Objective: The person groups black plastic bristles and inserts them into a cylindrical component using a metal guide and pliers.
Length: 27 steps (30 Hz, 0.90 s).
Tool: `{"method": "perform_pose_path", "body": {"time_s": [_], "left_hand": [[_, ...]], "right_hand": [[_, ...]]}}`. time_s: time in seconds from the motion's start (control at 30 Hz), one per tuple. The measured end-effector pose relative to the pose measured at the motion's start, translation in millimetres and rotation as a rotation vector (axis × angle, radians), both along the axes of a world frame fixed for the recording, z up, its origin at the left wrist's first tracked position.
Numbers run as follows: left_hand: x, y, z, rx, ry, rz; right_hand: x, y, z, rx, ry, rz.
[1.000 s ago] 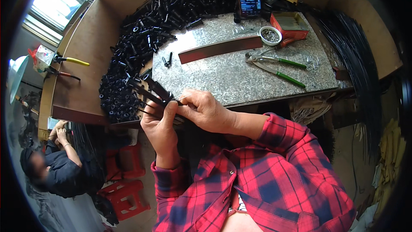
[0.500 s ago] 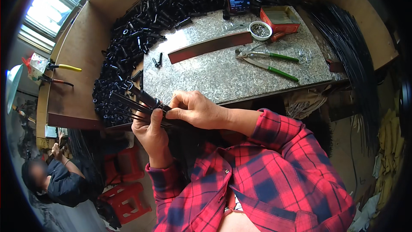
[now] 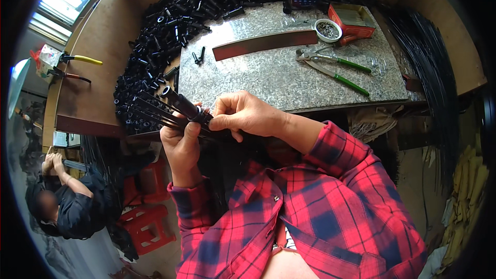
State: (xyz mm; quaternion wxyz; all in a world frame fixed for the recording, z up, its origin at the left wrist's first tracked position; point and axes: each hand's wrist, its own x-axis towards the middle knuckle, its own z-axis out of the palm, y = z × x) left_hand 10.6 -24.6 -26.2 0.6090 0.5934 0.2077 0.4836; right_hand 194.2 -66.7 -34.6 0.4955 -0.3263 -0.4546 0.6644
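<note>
The left hand (image 3: 183, 147) grasps a black, hollow-ended tube (image 3: 182, 104) and thin dark rods (image 3: 156, 114); the right hand (image 3: 250, 116) pinches something unclear.

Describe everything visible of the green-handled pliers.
The green-handled pliers lie toward the right of the speckled, grey, stone-like slab, with nobody holding them. Two slim arms, grey and metallic-looking near the head, run into green grips that look plastic-coated. The handles are spread apart, head toward the left, grips toward the right. Whether the jaws are parted is too small to tell.
</note>
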Motion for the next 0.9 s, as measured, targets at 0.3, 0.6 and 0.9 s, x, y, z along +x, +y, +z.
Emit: {"method": "perform_pose_path", "body": {"time_s": [0.3,0.6,0.9], "left_hand": [[10,-2,3,-0.114,-0.014,0.090],[33,-22,3,0.154,0.169,0.527],[-4,-12,5,0.053,0.225,0.317]], "right_hand": [[-10,4,-3,0.039,-0.008,-0.146],[-49,15,-12,0.387,-0.354,-0.509],[-47,14,-15,0.499,-0.384,-0.378]]}}
